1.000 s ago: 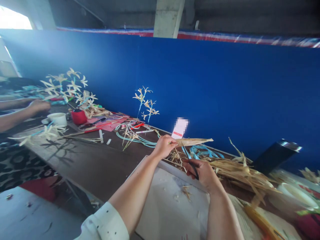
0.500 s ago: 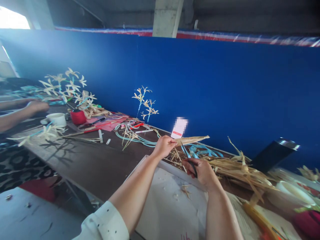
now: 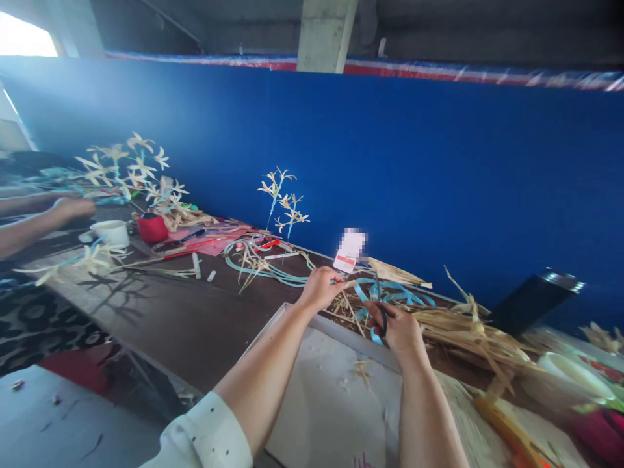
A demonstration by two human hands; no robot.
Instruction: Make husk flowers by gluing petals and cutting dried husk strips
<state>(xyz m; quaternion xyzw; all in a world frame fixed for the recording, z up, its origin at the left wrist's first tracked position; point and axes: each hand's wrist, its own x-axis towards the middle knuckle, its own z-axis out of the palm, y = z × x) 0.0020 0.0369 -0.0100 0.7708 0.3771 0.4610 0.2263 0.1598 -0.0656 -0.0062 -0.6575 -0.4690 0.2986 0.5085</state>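
My left hand is closed on a short end of dried corn husk, pinched between thumb and fingers. In my right hand are dark-handled scissors, their blades pointing up and away from me. Just beyond the blades, a longer pale husk piece lies apart from the end in my left hand. Light-blue ribbon curls around and behind the scissors. Under my hands are thin straw-like scraps, and more dried husks are heaped to the right.
A phone leans behind my left hand. A white board tray sits in front of me. Husk flowers, a white mug and a red pot stand leftward, near another person's hand. A black cylinder tilts at right.
The long husk strip has been cut: its longer part now sits farther right, separate from the short end in my left hand. My right hand with the scissors moved slightly right.
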